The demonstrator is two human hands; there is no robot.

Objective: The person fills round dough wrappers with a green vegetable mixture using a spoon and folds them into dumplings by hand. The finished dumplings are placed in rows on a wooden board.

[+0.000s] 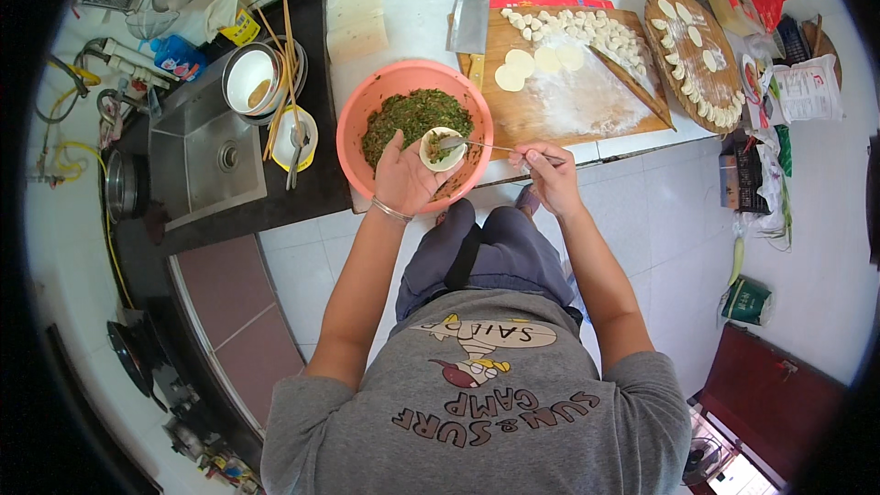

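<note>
My left hand (pixel 401 176) cradles a round dumpling wrapper (pixel 448 163) above the near right side of a pink bowl (pixel 354 103). A dab of green filling lies on the wrapper. My right hand (pixel 548 176) grips the handle end of a thin metal spoon (pixel 486 146), its tip resting at the filling. Inside the bowl is a heap of chopped green filling (pixel 417 117). To the right, a floured wooden board (pixel 587 136) carries several flat wrappers (pixel 521 61), many small dough pieces (pixel 587 29) and a rolling pin (pixel 632 87).
A cleaver (pixel 469 26) lies by the board's left edge. Further right, a round wooden board (pixel 697 73) holds shaped dumplings along its rim. On the left are a sink (pixel 197 170), stacked bowls (pixel 249 73) with chopsticks (pixel 290 37), and a yellow-and-white container (pixel 305 128) with utensils.
</note>
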